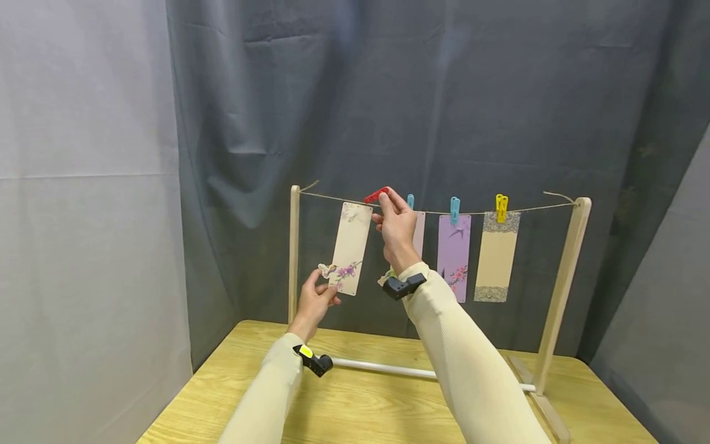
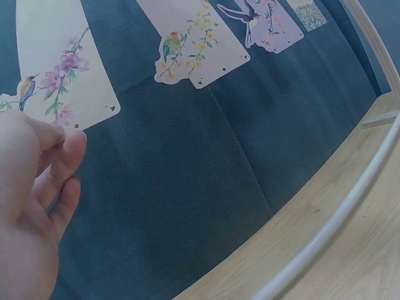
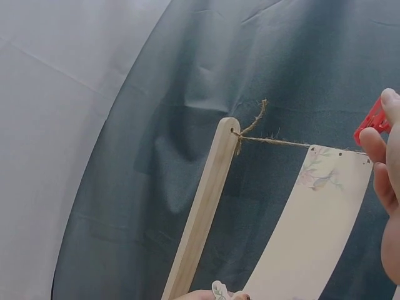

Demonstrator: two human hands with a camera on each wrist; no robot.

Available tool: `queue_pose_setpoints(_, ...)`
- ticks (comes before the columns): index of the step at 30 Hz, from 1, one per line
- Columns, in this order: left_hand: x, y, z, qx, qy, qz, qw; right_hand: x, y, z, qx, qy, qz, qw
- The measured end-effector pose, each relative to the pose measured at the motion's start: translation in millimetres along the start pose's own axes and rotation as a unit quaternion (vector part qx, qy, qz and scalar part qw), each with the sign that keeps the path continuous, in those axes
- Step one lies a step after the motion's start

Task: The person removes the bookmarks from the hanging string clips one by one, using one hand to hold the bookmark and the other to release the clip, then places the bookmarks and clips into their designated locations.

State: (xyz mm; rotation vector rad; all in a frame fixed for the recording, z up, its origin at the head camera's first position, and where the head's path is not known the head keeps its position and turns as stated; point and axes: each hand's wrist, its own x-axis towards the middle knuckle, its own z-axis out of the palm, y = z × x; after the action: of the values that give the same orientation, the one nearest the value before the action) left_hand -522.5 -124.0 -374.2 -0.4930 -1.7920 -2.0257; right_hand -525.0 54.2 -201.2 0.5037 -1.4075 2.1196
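Note:
My left hand (image 1: 315, 303) pinches the lower edge of a cream bookmark (image 1: 351, 240) printed with a bird and purple blossoms. The bookmark hangs slightly tilted, its top edge right at the twine (image 3: 282, 143). Between the thumb and fingers of my right hand (image 1: 398, 228) is a red clothespin (image 1: 377, 195), held just above the bookmark's upper right corner. In the left wrist view, my left thumb and fingertips (image 2: 75, 140) meet at the bookmark's bottom edge. The right wrist view has the red clothespin slanted close over the twine.
Blue clothespins (image 1: 455, 210) hold a pink bookmark (image 1: 419, 237) and a purple bookmark (image 1: 453, 246); a yellow clothespin (image 1: 501, 208) holds a lace-patterned one (image 1: 496, 262). Wooden posts (image 1: 564, 296) carry the twine. A white rod (image 1: 383, 367) runs low above the wooden table (image 1: 355, 410).

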Motion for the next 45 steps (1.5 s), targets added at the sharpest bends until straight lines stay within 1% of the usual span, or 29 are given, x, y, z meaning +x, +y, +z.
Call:
queue_pose_setpoints(7,-3.1,-0.7,-1.5,0.001,0.002,-0.004,1.0000,-3.9,0.3,-1.5,0.021,-0.004,0.013,1.000)
queue_pose_setpoints(14,-5.4,-3.1,-4.6,0.002,0.014,-0.012,0.9998,-4.9,3.7,-3.9,0.045,-0.003,0.022,0.999)
queue_pose_setpoints(16,-5.5,-3.3,-5.4,0.001,0.016,-0.011,0.9998,-5.3,4.6,-4.5,0.048,-0.003,0.026,0.998)
queue_pose_setpoints(21,-7.0,-2.3,-5.3,-0.001,0.006,-0.006,1.0000,-7.0,5.2,-6.8,0.058,-0.011,0.034,0.998)
queue_pose_setpoints(26,-8.3,-2.5,-4.2,0.010,-0.007,-0.006,0.9999,-8.5,3.2,-11.7,0.070,-0.013,0.039,0.997)
queue_pose_setpoints(35,-10.9,-1.7,-1.9,-0.009,-0.001,-0.008,0.9999,-10.4,-1.0,-17.8,0.072,-0.024,0.046,0.996)
queue_pose_setpoints(40,-12.0,-1.7,-1.9,-0.010,0.005,-0.005,0.9999,-10.7,-3.5,-18.9,0.075,-0.031,0.045,0.996)
queue_pose_setpoints(45,-14.1,-2.1,-1.9,-0.003,0.008,-0.007,0.9999,-11.7,-2.2,-20.2,0.078,-0.027,0.050,0.995)
